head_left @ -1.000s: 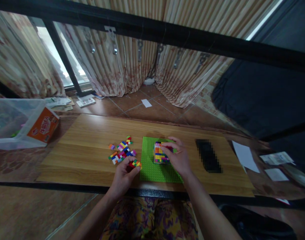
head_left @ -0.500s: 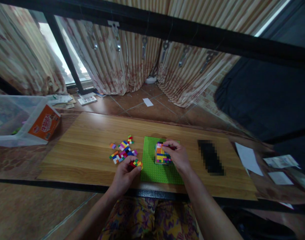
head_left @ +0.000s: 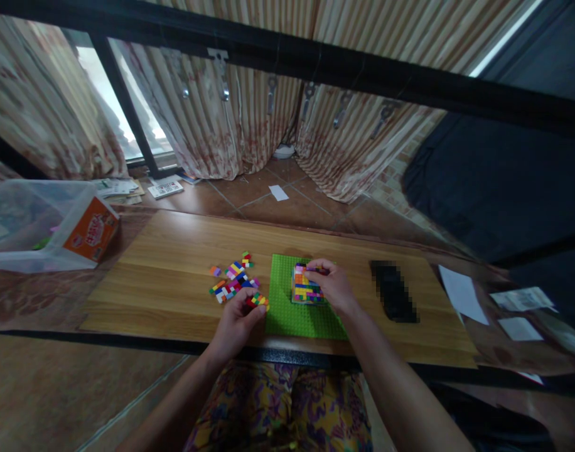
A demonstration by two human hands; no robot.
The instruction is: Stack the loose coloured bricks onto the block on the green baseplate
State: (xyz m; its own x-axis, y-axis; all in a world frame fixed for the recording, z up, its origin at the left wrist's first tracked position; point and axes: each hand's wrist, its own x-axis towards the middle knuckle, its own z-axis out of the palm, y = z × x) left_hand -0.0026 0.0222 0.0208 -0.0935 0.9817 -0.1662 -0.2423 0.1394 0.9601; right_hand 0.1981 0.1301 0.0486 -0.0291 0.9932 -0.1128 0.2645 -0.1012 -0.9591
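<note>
1. Head view: the build [head_left: 301, 292] stands on the green plate [head_left: 292, 326], toward its far edge; its right part is covered by the right hand [head_left: 333, 290], so the full outline cannot be made out. Orange, yellow, blue and pink show on top, and its near side is too small to read well.
2. What lies under the right fingertips is hidden — whether they pinch a piece or only press on the build cannot be told.
3. The cluster [head_left: 259, 302], with red, green, yellow and orange in it, is partly masked by the left hand [head_left: 237, 319].
4. The dark object [head_left: 393, 292] on the board [head_left: 150, 270] is pixelated past naming. The tub [head_left: 24, 232] is cut off at the left edge, its contents blurred through the clear wall.
5. The left forearm [head_left: 184, 389] slants in from the bottom edge. The hand pinches the cluster between thumb and curled fingers, beside the plate's left edge; whether the cluster touches anything below is unclear.
6. The right forearm [head_left: 400, 376] reaches in from the lower right, back of the hand up, fingers close together and pointing left over the build.
7. Loose bricks [head_left: 235, 276] lie just beyond the left hand — some overlap too closely to separate.
</note>
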